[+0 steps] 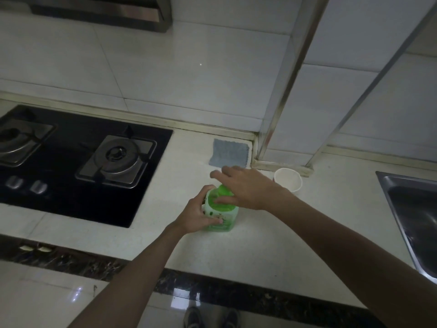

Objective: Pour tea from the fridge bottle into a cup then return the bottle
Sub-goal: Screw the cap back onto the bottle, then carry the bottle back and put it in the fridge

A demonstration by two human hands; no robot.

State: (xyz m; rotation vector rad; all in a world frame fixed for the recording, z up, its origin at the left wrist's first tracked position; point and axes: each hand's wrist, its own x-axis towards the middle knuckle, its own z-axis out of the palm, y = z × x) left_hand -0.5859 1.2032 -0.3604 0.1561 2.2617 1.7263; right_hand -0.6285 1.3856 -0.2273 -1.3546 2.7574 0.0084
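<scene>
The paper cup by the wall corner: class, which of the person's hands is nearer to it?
Right. The right hand rests on the top of the green bottle, just left of the paper cup. The left hand grips the bottle's far side, further from the cup.

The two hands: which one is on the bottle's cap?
The right hand lies over the green cap, fingers spread. The left hand instead wraps the side of the bottle lower down, steadying it on the counter.
</scene>
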